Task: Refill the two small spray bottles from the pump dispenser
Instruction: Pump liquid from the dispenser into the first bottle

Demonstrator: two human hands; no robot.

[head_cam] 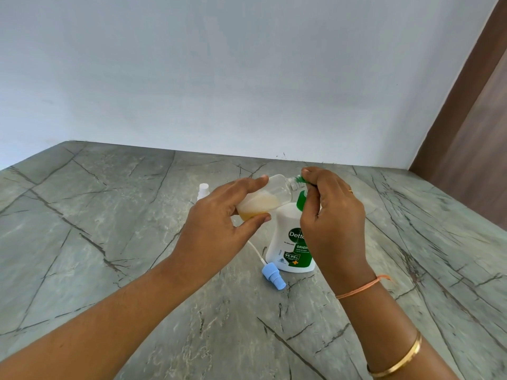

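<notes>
My left hand point(219, 223) grips a small clear spray bottle point(270, 197), tilted with its open neck toward the right; yellowish foamy liquid sits in its lower part. The bottle's neck meets the green pump nozzle point(301, 180) of the white pump dispenser point(290, 242), which stands upright on the table. My right hand point(334, 215) is curled over the pump head, fingers on the nozzle. A blue spray cap point(273, 275) with a white dip tube lies on the table in front of the dispenser. A second small bottle with a white top point(203, 191) stands behind my left hand, mostly hidden.
The grey marble-patterned table point(109, 242) runs to a pale wall at the back. A brown wooden panel point(472, 149) borders the right side.
</notes>
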